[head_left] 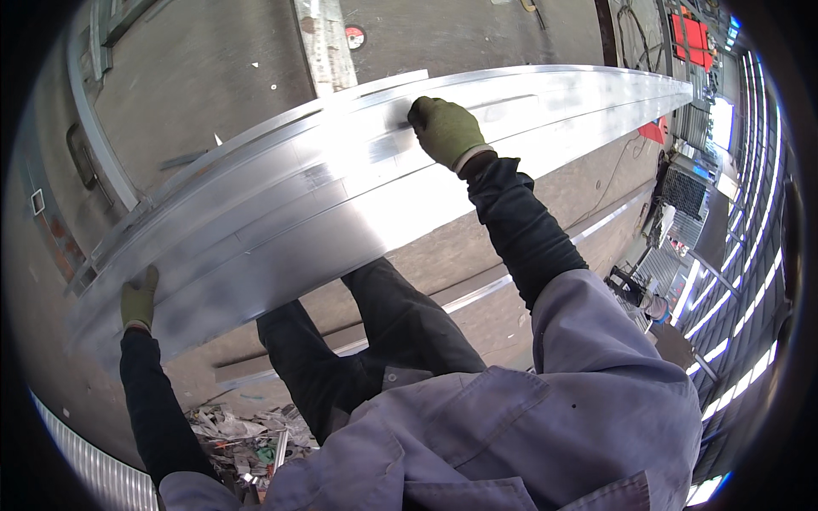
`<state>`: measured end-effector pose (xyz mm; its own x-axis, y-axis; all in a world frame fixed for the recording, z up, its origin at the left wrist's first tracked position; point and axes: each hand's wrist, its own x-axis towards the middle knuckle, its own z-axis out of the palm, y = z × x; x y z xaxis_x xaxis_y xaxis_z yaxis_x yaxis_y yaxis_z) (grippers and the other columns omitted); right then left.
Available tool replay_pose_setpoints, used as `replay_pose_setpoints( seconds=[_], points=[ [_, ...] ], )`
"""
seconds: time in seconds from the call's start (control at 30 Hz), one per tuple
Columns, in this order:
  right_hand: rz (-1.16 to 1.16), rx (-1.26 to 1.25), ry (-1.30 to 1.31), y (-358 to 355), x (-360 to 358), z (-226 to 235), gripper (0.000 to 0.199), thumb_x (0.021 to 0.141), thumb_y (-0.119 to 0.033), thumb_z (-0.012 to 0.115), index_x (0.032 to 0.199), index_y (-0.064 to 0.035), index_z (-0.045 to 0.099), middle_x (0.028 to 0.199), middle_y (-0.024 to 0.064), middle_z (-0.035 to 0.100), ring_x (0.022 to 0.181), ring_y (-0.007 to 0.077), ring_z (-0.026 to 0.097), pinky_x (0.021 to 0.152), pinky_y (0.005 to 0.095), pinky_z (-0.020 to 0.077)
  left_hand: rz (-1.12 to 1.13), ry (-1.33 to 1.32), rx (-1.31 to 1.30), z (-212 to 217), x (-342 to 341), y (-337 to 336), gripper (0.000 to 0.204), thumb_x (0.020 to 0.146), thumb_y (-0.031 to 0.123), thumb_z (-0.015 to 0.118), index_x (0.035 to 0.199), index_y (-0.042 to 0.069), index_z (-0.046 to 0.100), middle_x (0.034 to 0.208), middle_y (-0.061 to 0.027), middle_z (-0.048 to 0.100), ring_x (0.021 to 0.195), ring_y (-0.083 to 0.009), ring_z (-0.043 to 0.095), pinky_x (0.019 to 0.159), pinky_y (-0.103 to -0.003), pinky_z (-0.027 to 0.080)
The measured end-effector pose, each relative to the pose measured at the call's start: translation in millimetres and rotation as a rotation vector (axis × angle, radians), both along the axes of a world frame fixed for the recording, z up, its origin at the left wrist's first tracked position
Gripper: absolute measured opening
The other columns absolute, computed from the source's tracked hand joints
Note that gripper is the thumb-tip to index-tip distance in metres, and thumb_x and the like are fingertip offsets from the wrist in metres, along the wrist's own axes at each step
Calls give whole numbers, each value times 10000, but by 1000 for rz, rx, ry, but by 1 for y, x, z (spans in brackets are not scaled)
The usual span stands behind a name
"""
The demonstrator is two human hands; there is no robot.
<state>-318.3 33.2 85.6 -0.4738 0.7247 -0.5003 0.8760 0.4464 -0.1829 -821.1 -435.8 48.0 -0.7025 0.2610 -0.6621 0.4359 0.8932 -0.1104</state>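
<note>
From the head view, I see the metal panel (281, 221) stretching across in front of the legs (400, 315), directly under the fingers. The right hand (447, 134) curls its fingers against the upper face; the left hand (138, 302) lies at the left end. I can't tell whether either actually grips it.

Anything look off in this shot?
Yes, one thing: a jumbled scrap heap at lower left looks untidy among the long straight pieces. The silver panel shows no obvious damage, but glare hides part of it.
</note>
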Motion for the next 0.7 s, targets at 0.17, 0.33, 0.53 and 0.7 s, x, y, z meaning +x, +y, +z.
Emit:
replay_pose_setpoints(
  seconds=[0.17,0.33,0.53,0.7],
  points=[
    [-106,49,-39,32,43,-8,145,972,-225,637,1065,-157,727,1035,138,776,1035,380,733,913,491,568,-5,-31,-30,4,1,10,1102,853,816,670,1330,-175,607,1356,-403,629,1312,-508,600,1125,-492,465],
    [-247,108,-172,81,92,-11,221,973,-234,621,1127,-133,742,1110,169,782,1094,389,732,955,479,565,-7,-15,-74,6,1,11,1090,855,831,661,1325,-152,616,1346,-377,647,1304,-497,608,1117,-490,469],
    [-306,164,-333,126,128,-13,268,993,-222,572,1175,-118,739,1199,173,771,1168,383,715,1017,475,547,-33,-13,-51,0,0,11,1091,866,831,650,1323,-158,608,1337,-381,648,1303,-503,605,1109,-495,474],
    [-200,164,-336,125,117,-38,262,990,-218,560,1139,-88,731,1181,204,763,1142,406,717,989,500,557,-20,-26,-45,1,-18,-18,1022,874,787,682,1267,-157,649,1302,-382,666,1274,-496,624,1097,-486,479]
  ],
)
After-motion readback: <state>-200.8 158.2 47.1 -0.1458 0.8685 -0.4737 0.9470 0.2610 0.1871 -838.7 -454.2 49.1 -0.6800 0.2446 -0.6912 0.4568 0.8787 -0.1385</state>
